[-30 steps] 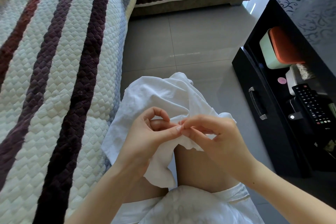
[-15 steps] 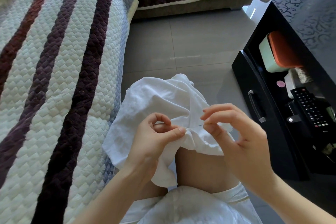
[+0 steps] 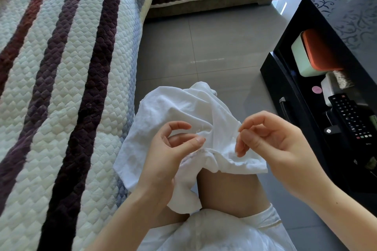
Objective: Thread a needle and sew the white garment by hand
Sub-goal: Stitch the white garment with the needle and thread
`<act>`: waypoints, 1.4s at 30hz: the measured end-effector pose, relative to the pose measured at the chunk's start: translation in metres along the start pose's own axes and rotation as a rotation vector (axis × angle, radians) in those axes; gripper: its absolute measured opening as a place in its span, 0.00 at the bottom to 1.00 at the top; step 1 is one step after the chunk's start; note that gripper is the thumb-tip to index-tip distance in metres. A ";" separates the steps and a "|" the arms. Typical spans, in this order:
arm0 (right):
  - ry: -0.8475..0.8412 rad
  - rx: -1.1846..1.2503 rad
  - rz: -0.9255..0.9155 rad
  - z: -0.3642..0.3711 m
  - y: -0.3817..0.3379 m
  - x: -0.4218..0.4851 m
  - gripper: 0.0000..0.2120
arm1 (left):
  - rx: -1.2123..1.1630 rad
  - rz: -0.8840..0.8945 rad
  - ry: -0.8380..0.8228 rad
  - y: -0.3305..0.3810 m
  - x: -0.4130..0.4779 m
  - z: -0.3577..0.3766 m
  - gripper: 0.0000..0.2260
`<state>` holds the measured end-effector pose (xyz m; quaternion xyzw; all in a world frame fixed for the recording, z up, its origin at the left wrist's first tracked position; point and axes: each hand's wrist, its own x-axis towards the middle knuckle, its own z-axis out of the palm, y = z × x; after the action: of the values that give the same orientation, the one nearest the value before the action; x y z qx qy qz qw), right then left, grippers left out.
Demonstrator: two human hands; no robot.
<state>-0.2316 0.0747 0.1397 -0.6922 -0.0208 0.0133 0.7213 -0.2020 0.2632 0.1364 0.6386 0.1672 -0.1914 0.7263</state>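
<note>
The white garment (image 3: 173, 108) lies bunched over my knee. My left hand (image 3: 163, 159) grips a fold of it, with the thumb pressed on the cloth near the seam and the fingers curled underneath. My right hand (image 3: 275, 144) hovers just right of the fold, its thumb and forefinger pinched together on the needle (image 3: 244, 144), which shows only as a thin sliver. I cannot make out the thread against the white cloth.
A quilted sofa cover (image 3: 61, 87) with dark stripes fills the left side. A black cabinet (image 3: 285, 87) stands close on the right, holding a remote control (image 3: 350, 116) and an orange-lidded box (image 3: 318, 51). Grey tiled floor (image 3: 204, 47) lies ahead.
My right hand has moved away to the right from my left thumb, drawing the needle out of the fold. My left hand keeps its hold on the garment.
</note>
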 end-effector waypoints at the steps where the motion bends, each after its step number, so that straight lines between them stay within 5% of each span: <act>1: -0.004 -0.016 0.013 0.000 0.001 0.000 0.02 | -0.019 0.009 -0.001 0.003 0.000 0.000 0.19; 15: 0.001 -0.335 -0.027 0.020 0.017 0.025 0.06 | 0.163 0.233 -0.358 0.061 0.006 -0.013 0.13; 22: -0.142 -0.291 -0.059 0.025 0.014 0.030 0.06 | 0.208 0.224 -0.363 0.065 0.010 -0.013 0.13; 29: -0.162 0.029 -0.113 0.028 0.007 0.027 0.07 | 0.134 0.068 -0.316 0.057 0.012 -0.012 0.11; 35: -0.088 -0.430 -0.154 0.021 0.022 0.028 0.05 | 0.015 0.048 -0.345 0.060 0.010 -0.016 0.13; 42: -0.058 -0.380 -0.164 0.024 0.019 0.030 0.04 | 0.035 0.096 -0.370 0.067 0.009 -0.017 0.12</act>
<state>-0.2031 0.1013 0.1218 -0.8111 -0.1000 -0.0297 0.5756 -0.1616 0.2867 0.1880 0.6125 -0.0030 -0.2737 0.7416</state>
